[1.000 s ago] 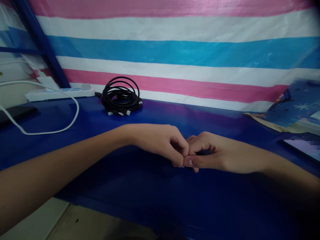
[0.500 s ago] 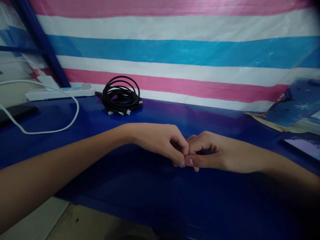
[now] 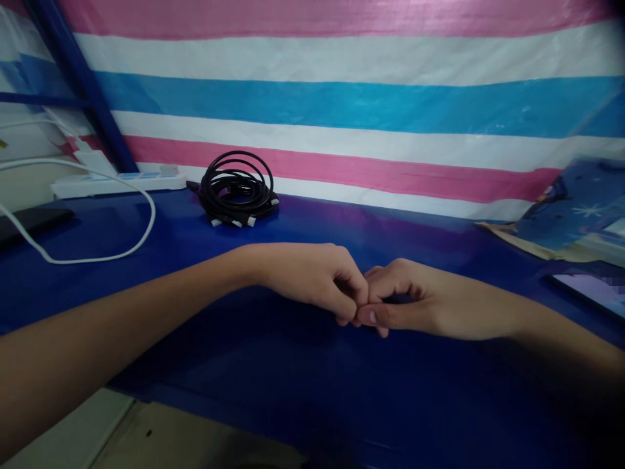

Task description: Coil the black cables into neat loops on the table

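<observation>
Had the bare left hand (image 3: pixel 315 277) and the bare right hand (image 3: pixel 437 296) touching at the fingertips, thumbs on the near side, on or just over the smooth dark blue desk (image 3: pixel 303 384). Bent the left fingers in, with a little hollow by the thumb. Bent the right fingers too, with the thumb laid straighter, toward the left hand. Looked loose and soft, not balled up tight. Saw nothing in the grip, but could not tell about a small thing tucked out of sight between the tips.

Seemed, as a guess, to be at a quiet step, with hands only held together. Would probably have called for parting the fingertips first, before picking up or pushing anything on the desk.

Found the nearest thing, the round coil of thin black rubbery cables (image 3: pixel 239 212) with shiny metal plug ends (image 3: pixel 250 221), on the desk beyond the left wrist, apart from both hands. Sat in front of the big shiny sheet with pink, white and blue stripes (image 3: pixel 332 101), just right of the long white plastic power strip (image 3: pixel 97 187). Lay mostly flat, with some loops tipped up at the back. Made a ring, so had no clear long axis; seemed to spread most from side to side. Pointed three plug ends toward the near side, one to the right, and a dark one left toward the power strip.
</observation>
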`<state>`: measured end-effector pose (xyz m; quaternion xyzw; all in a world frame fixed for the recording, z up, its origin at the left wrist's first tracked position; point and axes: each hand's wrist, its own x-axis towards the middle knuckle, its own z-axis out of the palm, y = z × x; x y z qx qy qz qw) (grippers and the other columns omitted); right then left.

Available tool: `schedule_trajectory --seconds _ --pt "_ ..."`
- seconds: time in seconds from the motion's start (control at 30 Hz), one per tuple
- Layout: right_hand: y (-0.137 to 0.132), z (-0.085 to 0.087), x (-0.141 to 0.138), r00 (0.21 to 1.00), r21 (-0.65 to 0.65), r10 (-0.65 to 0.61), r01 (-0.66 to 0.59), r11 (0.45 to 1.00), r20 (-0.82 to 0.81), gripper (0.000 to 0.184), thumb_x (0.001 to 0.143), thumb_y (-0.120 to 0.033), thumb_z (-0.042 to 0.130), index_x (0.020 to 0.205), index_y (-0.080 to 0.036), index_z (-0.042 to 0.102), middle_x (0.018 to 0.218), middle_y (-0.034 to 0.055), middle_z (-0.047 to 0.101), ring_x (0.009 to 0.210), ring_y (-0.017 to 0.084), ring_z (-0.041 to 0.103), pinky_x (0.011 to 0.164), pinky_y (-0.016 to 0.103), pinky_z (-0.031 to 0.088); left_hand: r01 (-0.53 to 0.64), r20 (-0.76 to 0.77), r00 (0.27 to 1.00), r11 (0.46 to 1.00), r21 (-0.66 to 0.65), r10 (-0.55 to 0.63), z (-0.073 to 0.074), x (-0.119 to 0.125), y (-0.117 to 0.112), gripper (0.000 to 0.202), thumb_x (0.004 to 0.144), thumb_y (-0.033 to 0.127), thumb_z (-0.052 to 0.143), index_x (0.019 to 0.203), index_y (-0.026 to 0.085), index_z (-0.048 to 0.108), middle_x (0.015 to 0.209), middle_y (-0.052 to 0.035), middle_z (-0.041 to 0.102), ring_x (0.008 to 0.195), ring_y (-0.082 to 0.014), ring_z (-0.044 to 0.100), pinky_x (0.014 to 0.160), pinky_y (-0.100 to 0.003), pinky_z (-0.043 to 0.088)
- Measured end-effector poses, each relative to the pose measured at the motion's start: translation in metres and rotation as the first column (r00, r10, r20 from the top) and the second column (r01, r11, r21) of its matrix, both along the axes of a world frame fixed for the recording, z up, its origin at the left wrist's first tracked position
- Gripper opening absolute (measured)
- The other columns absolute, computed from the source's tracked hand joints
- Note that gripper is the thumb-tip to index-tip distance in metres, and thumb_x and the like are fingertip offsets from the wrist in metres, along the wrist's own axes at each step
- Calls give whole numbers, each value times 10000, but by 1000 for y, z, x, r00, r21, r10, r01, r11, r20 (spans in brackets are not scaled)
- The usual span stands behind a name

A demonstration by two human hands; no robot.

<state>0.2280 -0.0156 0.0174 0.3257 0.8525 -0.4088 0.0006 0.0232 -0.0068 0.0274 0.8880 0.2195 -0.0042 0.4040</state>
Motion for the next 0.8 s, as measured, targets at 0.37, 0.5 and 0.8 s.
schedule_trajectory --seconds 0.37,0.5,0.8 --pt "-4 3 -4 999 41 -37 36 998 15 397 871 -499 586 678 -159 657 678 16 580 647 113 499 591 258 345 -908 723 411 181 377 555 28 -115 69 192 773 219 602 932 167 697 863 47 600 863 -65 475 800 -159 292" --pt "-4 4 -4 999 60 -24 22 998 28 393 874 -499 582 684 -162 654 674 7 568 623 104 483 576 255 334 -976 721 117 -53 209 683 15 -174 98 480 599 235 744 1054 139 622 805 48 535 953 -103 422 805 -196 260" --pt "-6 5 -4 999 50 -32 31 998 24 397 863 -505 592 682 -156 650 676 1 569 594 95 461 559 256 329 -998 544 49 16 64 838 -1 -171 103 170 635 155 634 536 140 497 414 57 257 635 -82 364 642 -365 80"
